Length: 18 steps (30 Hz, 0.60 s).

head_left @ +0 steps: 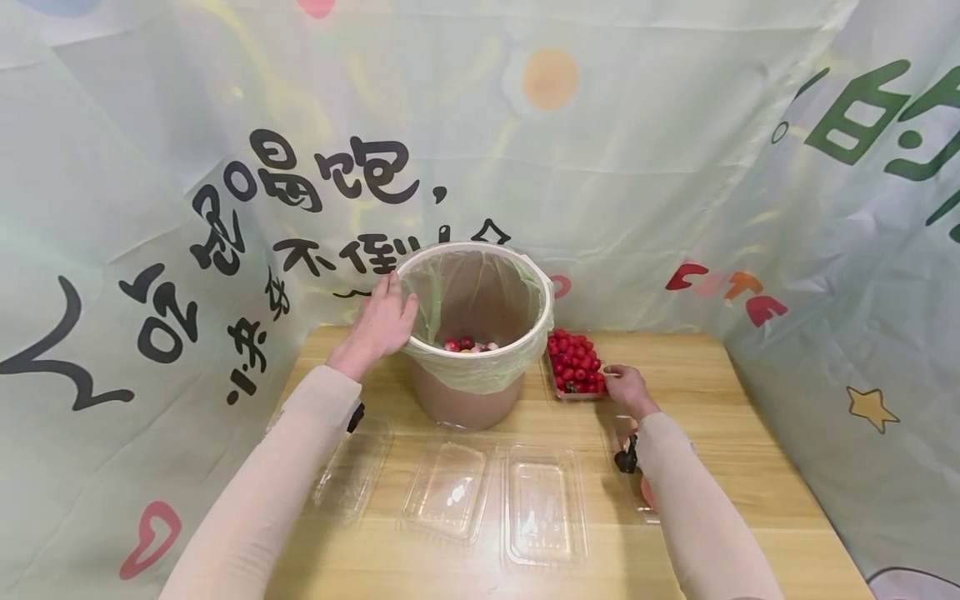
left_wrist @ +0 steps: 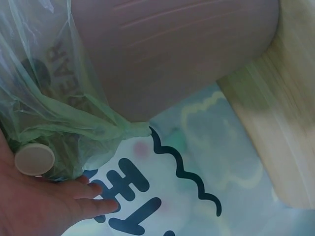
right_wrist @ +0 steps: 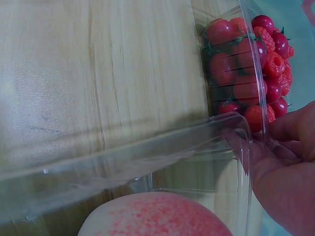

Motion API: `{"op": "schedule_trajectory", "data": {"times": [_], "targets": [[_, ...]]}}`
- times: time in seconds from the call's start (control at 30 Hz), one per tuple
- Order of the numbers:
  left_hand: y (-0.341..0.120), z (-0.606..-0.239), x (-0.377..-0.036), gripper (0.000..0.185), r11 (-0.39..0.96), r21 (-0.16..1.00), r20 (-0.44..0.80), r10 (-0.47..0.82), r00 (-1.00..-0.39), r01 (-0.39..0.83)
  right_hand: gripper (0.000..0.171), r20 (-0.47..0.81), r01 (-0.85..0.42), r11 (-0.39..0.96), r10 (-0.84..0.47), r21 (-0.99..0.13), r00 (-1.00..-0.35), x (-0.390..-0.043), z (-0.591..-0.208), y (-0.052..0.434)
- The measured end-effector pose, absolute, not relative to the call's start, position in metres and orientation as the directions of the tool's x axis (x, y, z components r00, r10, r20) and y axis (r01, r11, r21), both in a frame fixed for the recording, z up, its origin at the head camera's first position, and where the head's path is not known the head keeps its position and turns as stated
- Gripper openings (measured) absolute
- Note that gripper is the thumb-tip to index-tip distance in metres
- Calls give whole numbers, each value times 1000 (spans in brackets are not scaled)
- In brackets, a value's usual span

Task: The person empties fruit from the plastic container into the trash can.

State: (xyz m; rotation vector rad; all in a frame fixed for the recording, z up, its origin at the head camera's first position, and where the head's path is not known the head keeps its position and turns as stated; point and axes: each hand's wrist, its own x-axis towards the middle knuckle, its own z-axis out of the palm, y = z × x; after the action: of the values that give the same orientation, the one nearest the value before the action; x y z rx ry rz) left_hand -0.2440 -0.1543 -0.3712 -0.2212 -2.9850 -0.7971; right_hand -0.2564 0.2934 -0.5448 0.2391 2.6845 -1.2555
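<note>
My left hand (head_left: 385, 318) rests against the left side of the rim of a brown bin (head_left: 468, 404), its fingers fairly straight. A thin green bag (head_left: 480, 371) lines the bin and folds over the rim. In the left wrist view the left hand (left_wrist: 54, 201) lies beside the bag and a round white knob (left_wrist: 34, 160). To the right of the bin is a clear plastic box of red fruit (head_left: 576, 362), raspberries among it. My right hand (head_left: 630, 390) pinches the near right corner of that box between thumb and fingers.
Inside the bin lie several small round fruits (head_left: 468, 344). Clear plastic trays (head_left: 447, 492) (head_left: 545, 504) stand in front, another clear tray (head_left: 352, 471) is under the left forearm. Below the right wrist a clear box (right_wrist: 197, 167) holds a pink peach-like fruit (right_wrist: 155, 216). Printed cloth walls surround the table.
</note>
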Motion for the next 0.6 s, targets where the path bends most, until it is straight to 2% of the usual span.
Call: {"op": "schedule_trajectory", "data": {"times": [0.6], "targets": [[-156,-371,-245,77,858,496,61,118,-991,132,42,-181,209,557,106,-804,-978,-251,-547,293]]}}
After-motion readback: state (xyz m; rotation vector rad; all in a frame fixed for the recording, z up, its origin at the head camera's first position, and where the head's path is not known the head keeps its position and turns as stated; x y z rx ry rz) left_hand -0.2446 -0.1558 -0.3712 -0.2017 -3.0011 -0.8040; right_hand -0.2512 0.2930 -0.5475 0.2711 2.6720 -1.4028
